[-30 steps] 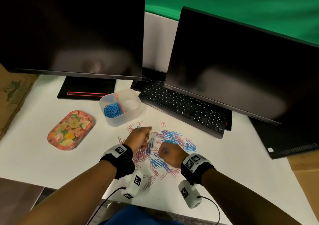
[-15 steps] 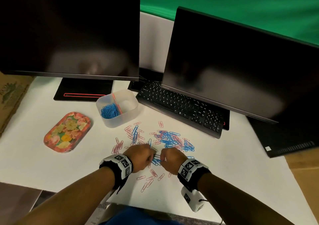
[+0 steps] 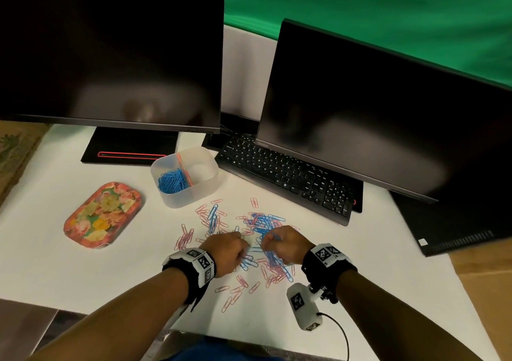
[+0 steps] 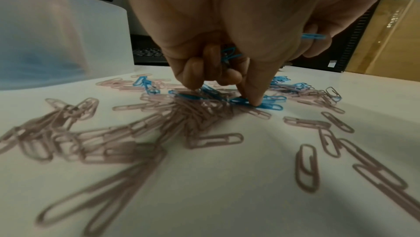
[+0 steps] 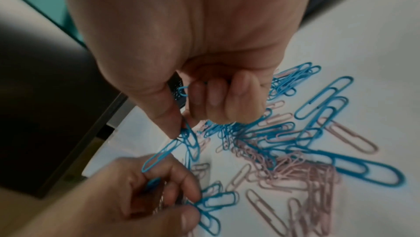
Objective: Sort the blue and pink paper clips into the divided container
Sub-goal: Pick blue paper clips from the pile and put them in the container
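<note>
Paper clips (image 3: 257,238), blue and pink mixed, lie scattered on the white table (image 3: 55,263) near the person, with the divided container (image 3: 185,176) beyond them, to the far left of the pile. Its left compartment holds blue clips; the right compartment looks empty.

Left hand (image 3: 225,251): fingers curled, a bunch of blue clips held in the palm, with one fingertip (image 4: 255,100) pressing a blue clip on the table. Right hand (image 3: 282,245): fingers curled round blue clips, thumb and forefinger pinching several more that dangle, hooked together.

Assessed risks:
- Blue and pink clips are interlocked in the pile. A lifted blue clip may drag a pink one with it, and that pink clip would land in the blue compartment.
- Both hands are already loaded. Further picking with curled fingers may let held clips slip out and fall back into the pile.
- The dangling chain in the right hand hangs loosely and could shed clips on the way to the container.
- The orange divider (image 3: 184,168) is thin, so a careless drop could spill across it
</note>
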`<act>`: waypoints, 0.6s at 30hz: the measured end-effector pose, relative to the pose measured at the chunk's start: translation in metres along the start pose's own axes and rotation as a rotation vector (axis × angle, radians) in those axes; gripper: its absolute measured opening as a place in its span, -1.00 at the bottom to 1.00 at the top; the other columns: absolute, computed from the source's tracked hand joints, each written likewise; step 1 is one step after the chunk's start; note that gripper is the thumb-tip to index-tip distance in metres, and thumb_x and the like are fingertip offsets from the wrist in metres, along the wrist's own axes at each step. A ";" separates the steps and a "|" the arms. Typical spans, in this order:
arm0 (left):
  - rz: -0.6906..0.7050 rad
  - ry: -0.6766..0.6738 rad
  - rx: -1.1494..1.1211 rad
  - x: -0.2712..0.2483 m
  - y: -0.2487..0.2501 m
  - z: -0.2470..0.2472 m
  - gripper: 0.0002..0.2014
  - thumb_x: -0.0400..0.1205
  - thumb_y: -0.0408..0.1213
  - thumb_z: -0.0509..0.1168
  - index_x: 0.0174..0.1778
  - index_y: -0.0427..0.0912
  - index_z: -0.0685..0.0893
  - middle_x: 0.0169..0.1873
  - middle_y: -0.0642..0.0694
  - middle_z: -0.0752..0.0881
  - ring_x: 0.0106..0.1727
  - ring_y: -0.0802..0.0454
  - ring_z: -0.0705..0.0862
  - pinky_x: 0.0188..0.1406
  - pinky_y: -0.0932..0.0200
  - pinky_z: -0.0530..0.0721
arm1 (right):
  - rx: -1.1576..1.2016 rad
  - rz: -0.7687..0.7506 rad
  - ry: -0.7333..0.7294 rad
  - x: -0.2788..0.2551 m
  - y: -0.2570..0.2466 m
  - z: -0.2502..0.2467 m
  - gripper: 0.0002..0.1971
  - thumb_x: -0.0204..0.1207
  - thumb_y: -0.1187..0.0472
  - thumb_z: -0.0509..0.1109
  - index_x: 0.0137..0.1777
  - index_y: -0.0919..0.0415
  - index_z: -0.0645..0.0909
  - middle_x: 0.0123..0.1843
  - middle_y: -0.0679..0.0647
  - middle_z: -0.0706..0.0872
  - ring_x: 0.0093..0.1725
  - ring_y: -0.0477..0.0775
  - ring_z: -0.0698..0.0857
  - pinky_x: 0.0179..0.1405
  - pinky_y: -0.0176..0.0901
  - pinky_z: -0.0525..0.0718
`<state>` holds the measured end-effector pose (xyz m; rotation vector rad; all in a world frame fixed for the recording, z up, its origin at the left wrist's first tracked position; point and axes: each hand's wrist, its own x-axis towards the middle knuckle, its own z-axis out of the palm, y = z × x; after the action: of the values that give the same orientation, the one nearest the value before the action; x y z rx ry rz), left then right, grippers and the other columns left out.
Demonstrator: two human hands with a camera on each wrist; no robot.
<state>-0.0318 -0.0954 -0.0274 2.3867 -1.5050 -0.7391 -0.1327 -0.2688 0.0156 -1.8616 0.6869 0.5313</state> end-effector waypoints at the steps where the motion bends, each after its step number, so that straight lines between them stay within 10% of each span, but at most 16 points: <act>1: -0.001 -0.020 0.016 0.001 0.001 -0.001 -0.88 0.60 -0.20 0.25 -0.05 -0.04 0.69 0.04 0.01 0.63 0.01 -0.08 0.69 -0.08 0.17 0.59 | 0.052 0.029 -0.010 -0.001 0.001 -0.003 -0.93 0.56 0.24 0.39 -0.13 0.21 0.66 -0.60 -0.10 0.47 -0.68 -0.16 0.40 -0.63 -0.34 0.38; 9: -0.008 -0.055 0.045 -0.002 0.002 -0.005 -0.87 0.64 -0.22 0.21 -0.03 -0.11 0.66 0.03 -0.06 0.59 -0.04 -0.13 0.68 -0.18 0.14 0.56 | 0.345 0.065 -0.059 -0.004 0.003 -0.011 -0.88 0.59 0.23 0.39 -0.17 0.21 0.57 -0.51 -0.03 0.26 -0.59 -0.10 0.23 -0.61 -0.33 0.23; 18: -0.159 0.127 -0.580 -0.014 -0.006 -0.038 -0.82 0.46 -0.38 0.39 -0.36 0.02 0.64 -0.39 0.15 0.69 -0.34 0.26 0.62 -0.24 0.36 0.58 | 0.518 0.018 -0.061 -0.001 -0.031 -0.012 -0.77 0.62 0.28 0.35 -0.28 0.12 0.51 -0.54 -0.08 0.25 -0.54 -0.10 0.15 -0.53 -0.28 0.07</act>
<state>-0.0119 -0.0833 0.0058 2.0679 -0.8963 -0.8912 -0.1121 -0.2704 0.0409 -1.3508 0.7216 0.3751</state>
